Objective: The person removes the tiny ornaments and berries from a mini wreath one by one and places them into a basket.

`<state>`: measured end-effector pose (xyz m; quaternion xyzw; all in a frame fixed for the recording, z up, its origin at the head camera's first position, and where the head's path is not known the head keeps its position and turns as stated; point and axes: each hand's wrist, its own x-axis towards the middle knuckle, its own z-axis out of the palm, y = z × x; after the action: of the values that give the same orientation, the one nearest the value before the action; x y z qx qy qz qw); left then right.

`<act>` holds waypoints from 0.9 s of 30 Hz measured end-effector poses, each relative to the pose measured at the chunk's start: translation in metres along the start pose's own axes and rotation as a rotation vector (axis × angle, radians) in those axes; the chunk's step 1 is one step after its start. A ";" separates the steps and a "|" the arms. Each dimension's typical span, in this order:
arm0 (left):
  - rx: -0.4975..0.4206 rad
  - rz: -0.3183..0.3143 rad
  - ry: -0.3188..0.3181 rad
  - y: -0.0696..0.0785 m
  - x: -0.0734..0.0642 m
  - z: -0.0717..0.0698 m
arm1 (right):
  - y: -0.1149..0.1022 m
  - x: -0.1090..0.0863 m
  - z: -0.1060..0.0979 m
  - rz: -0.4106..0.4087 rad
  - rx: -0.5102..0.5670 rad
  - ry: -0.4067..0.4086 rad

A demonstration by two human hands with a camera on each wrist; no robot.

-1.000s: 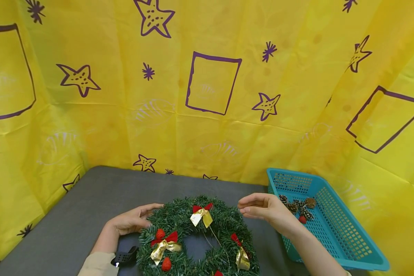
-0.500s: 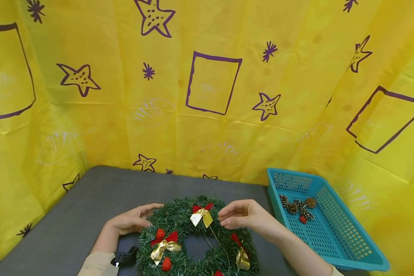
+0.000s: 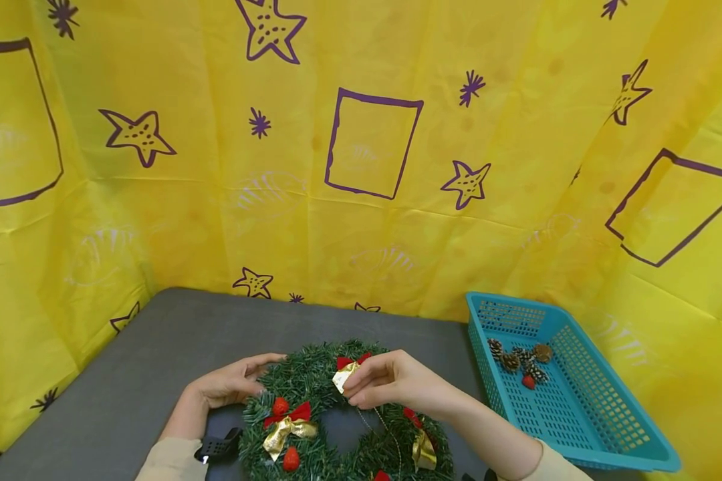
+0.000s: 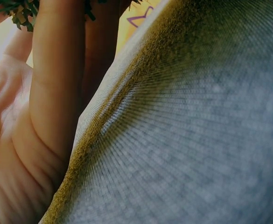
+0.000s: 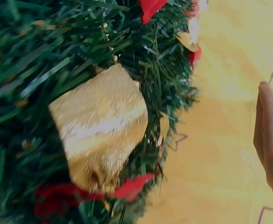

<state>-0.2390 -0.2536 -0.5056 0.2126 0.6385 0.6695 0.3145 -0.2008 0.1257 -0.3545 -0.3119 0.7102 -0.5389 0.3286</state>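
A green tinsel Christmas wreath (image 3: 301, 374) with red-and-gold bows and red berries is at the bottom centre of the head view. My left hand (image 3: 231, 382) grips its left rim, thumb toward the front; in the left wrist view green tips show past the fingers (image 4: 59, 70). My right hand (image 3: 391, 381) hovers over the wreath's far part, partly covering the top bow (image 3: 345, 374) in the head view. In the right wrist view that hand's fingers (image 5: 267, 112) are nearly straight and stand apart from the greenery, beside a gold ribbon bow (image 5: 103, 130).
A turquoise plastic basket (image 3: 614, 401) stands on the right, holding several pine cones (image 3: 510, 361) and a red berry (image 3: 529, 381). Dark table (image 3: 216, 327) extends behind and left of the wreath. A yellow patterned curtain (image 3: 265, 227) encloses the back and sides.
My right hand has moved left, from between basket and wreath to over the top bow. My left hand, the wreath and the basket stay in place.
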 end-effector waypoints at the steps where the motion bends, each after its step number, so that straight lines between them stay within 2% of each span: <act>1: -0.001 -0.003 0.000 0.000 0.000 0.000 | 0.000 0.003 0.002 0.002 0.004 -0.011; 13: 0.009 -0.016 0.009 -0.001 0.001 0.000 | -0.001 0.035 0.031 0.019 -0.007 -0.179; 19: 0.005 -0.006 0.001 0.002 -0.001 0.001 | -0.002 0.048 0.047 0.031 -0.040 -0.220; 27: -0.024 0.021 -0.030 -0.001 0.001 0.000 | 0.005 0.059 0.057 0.050 -0.061 -0.236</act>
<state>-0.2392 -0.2531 -0.5063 0.2256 0.6233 0.6772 0.3194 -0.1907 0.0479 -0.3790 -0.3654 0.6902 -0.4682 0.4135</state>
